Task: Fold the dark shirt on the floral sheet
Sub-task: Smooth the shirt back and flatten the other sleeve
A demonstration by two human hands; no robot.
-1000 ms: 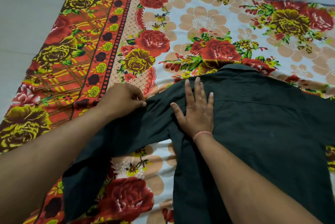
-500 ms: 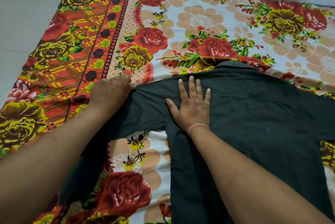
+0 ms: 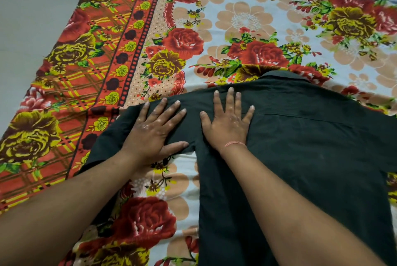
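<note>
The dark shirt (image 3: 311, 147) lies flat on the floral sheet (image 3: 247, 22), back side up, collar pointing away from me. Its left sleeve (image 3: 107, 143) stretches out to the left over the sheet's red border. My left hand (image 3: 154, 130) rests palm down on that sleeve near the shoulder, fingers spread. My right hand (image 3: 227, 123) presses flat on the shirt's left shoulder just below the collar, fingers apart, with a thin pink thread around the wrist. Neither hand grips the fabric. My forearms hide part of the sleeve and the shirt's lower body.
The sheet lies on a grey floor (image 3: 32, 18), bare at the left and along the top. The shirt's right sleeve (image 3: 386, 136) runs off the right edge of view.
My left hand has let go of the pinched sleeve edge and now lies flat and open on the sleeve, which is spread out smoother. My right hand stays pressed on the shoulder.
</note>
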